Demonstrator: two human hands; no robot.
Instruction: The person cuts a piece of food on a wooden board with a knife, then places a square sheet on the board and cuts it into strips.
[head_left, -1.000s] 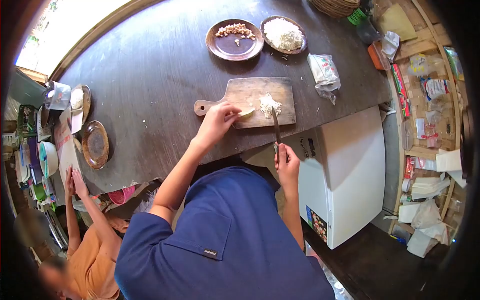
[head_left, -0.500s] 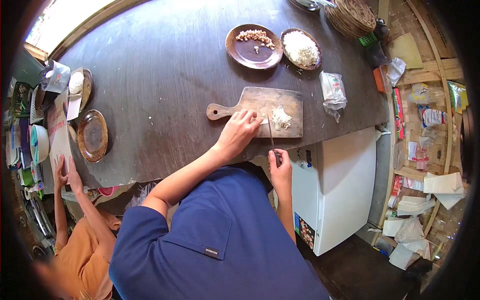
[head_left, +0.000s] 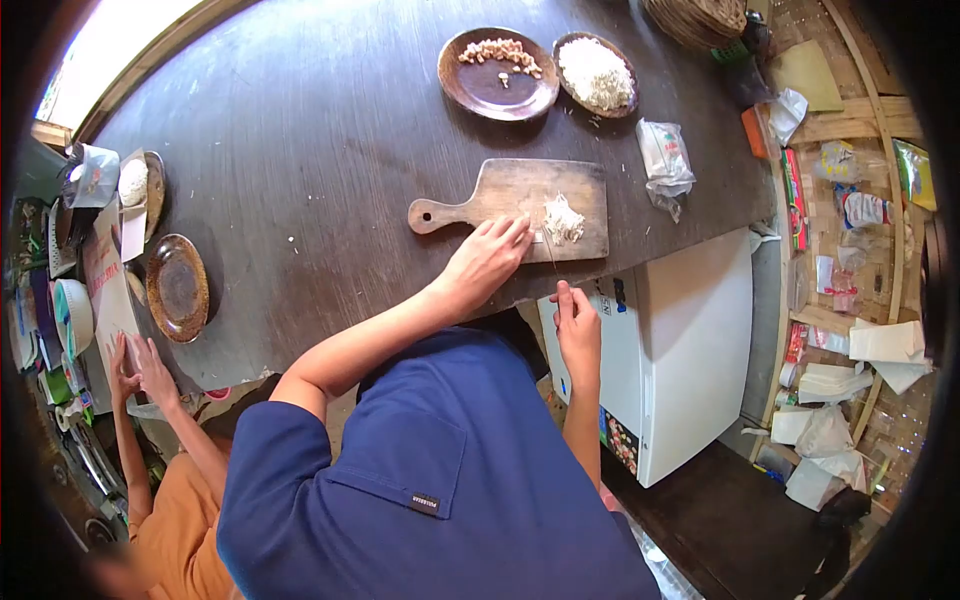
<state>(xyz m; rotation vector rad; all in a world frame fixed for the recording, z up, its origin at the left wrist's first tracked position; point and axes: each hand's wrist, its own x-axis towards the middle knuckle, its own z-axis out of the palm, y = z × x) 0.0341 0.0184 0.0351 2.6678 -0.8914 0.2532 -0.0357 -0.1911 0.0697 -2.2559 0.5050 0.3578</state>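
Note:
A wooden cutting board with a handle lies on the dark wooden table. My left hand presses a small pale piece of food down on the board's near edge. My right hand grips the handle of a knife, whose blade stands on the board right beside my left fingertips. A small heap of pale chopped food sits on the board just right of the blade.
Two brown plates stand beyond the board, one with brown bits, one with white shreds. A plastic bag lies at the right. An empty plate sits left, near another person's hands. A white appliance stands below the table edge.
The view shifted slightly. My left hand slid right along the board toward the heap, and the knife blade stays close against its fingertips.

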